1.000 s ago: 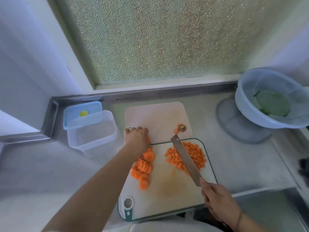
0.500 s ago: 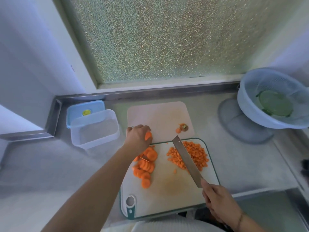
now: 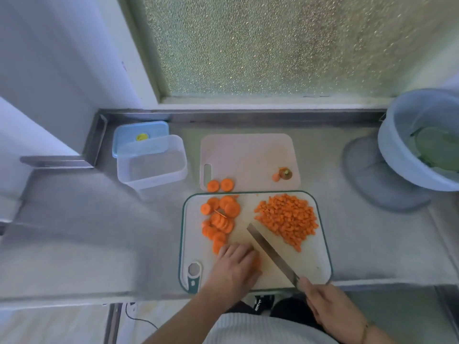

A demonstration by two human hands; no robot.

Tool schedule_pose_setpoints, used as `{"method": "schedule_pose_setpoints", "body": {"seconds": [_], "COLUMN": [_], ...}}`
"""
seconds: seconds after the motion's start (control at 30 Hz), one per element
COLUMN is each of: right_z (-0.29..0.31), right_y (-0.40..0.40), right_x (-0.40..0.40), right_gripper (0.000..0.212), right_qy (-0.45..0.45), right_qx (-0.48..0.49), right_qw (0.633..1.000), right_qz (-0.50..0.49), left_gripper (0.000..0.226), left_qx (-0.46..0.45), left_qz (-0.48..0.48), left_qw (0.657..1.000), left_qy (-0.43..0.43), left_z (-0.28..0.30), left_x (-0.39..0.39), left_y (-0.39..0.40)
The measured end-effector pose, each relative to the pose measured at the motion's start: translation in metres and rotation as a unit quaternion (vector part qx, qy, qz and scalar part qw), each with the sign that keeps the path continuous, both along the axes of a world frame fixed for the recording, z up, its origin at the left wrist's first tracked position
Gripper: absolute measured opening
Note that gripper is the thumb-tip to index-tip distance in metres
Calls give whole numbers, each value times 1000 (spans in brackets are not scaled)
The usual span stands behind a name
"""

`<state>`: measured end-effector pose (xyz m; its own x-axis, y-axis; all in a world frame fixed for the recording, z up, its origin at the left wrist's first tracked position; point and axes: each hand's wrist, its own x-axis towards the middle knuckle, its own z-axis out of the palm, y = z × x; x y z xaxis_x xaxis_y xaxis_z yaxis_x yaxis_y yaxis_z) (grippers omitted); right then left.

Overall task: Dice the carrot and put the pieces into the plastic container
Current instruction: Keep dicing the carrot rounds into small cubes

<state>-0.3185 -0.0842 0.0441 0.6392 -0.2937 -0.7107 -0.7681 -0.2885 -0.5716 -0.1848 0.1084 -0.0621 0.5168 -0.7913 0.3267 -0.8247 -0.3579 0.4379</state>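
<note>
head view: the left hand (image 3: 234,265) lies palm down on the near part of the green-rimmed cutting board (image 3: 320,266), fingers curled over a few carrot slices; a bit of orange shows at its right edge, so it appears to be holding them down, though the exact grip is hidden under the hand. the right hand (image 3: 327,309) is at the board's near edge, fingers wrapped round the handle of the knife (image 3: 272,253), whose blade runs diagonally up and left across the board, its tip between the two carrot heaps and its side just beside the left hand's fingers. carrot rounds (image 3: 219,219) sit in a loose pile on the left half of this board, and the diced carrot (image 3: 288,218) forms a heap on the right half. two more rounds (image 3: 220,185) lie on the near edge of the pale pink cutting board (image 3: 248,155) behind, which also carries the carrot top (image 3: 283,174) near its right corner. the plastic container (image 3: 152,163) stands open to the left of the pink board, no carrot visible inside, with its blue lid (image 3: 140,135) partly under it at the back. a pale colander (image 3: 407,145) sits at far right on the steel counter (image 3: 74,232).
</note>
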Motion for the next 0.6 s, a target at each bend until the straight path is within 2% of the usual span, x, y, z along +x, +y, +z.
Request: {"method": "schedule_pose_setpoints", "body": {"seconds": [0.07,0.2,0.4,0.5,0.6], "right_z": [-1,-5,-6,-7,-6], "right_y": [-2,-24,-56,-55,-50], "right_x": [-1,3,16,16,8], "right_gripper": [59,62,64,62,59], "right_qy": [6,23,5,-20,-52], "right_qx": [14,-15,-25,-67,-93], "right_qw": [1000,998,999,992,983], "right_qz": [19,54,32,102,152], "left_gripper": [21,14,11,10,7], "left_qx": [-18,-33,-47,-75,-83], "left_qz": [31,72,113,140,139], "left_qw": [999,997,992,986,986], "left_qy": [12,7,32,51,27], "left_z": [-2,2,3,1,-3], "left_x": [-8,-14,-26,-33,-42], "left_y": [1,-3,-28,-39,-42]}}
